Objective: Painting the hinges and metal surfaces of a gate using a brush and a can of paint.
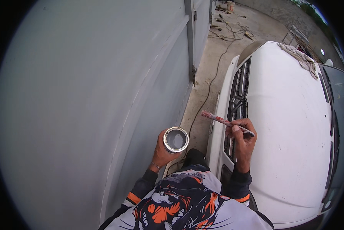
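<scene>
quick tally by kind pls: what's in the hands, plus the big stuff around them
Paint can, in left hand: 1
Paintbrush, in right hand: 1
White car: 1
Grey gate panel: 1
Rag on the car hood: 1
Cable on the concrete floor: 1
Total: 6

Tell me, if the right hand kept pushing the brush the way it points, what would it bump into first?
Probably the grey wall. The right hand aims the paintbrush leftward, above the can in the left hand; depth is unclear.
</scene>
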Tool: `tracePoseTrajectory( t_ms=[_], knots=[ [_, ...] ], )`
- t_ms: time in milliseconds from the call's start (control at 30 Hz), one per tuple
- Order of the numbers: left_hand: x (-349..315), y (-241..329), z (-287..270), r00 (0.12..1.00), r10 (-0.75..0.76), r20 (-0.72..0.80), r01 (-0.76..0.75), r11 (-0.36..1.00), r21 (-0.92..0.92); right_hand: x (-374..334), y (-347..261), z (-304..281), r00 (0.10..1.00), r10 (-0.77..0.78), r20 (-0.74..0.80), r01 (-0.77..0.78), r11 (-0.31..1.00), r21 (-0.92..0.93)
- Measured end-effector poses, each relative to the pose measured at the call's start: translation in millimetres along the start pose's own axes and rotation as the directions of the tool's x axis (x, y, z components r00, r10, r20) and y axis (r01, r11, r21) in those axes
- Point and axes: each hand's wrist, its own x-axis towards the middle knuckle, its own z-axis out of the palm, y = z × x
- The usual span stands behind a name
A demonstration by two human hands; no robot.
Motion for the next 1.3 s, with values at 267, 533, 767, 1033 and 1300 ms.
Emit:
tracePoseTrajectory(
  t_ms=[267, 533, 767, 1033, 1300],
  knots=[
    [88.8, -41.3, 35.1, 0.999, -0.049, 0.023, 0.05, 0.998, -0.023, 96.4, 45.4, 28.4, 0.998, 0.061, -0.026, -0.062, 0.997, -0.055],
    [226.6, -96.7, 100.1, 0.994, -0.111, -0.003, 0.111, 0.993, -0.03, 220.5, 127.0, 30.5, 0.985, 0.113, 0.132, -0.097, 0.988, -0.12],
    [330.2, -182.6, 169.0, 0.996, -0.064, -0.063, 0.058, 0.994, -0.09, 285.8, 223.1, 29.5, 0.97, 0.145, 0.197, -0.097, 0.968, -0.233],
    [389.6, -281.9, 245.1, 0.996, 0.078, -0.05, -0.073, 0.994, 0.086, 318.2, 370.3, 34.6, 0.957, 0.247, 0.149, -0.145, 0.86, -0.49],
    [437.2, -392.5, 306.7, 0.978, 0.201, -0.046, -0.192, 0.969, 0.157, 353.2, 527.6, 47.4, 0.965, 0.247, 0.093, -0.153, 0.809, -0.567]
  ],
)
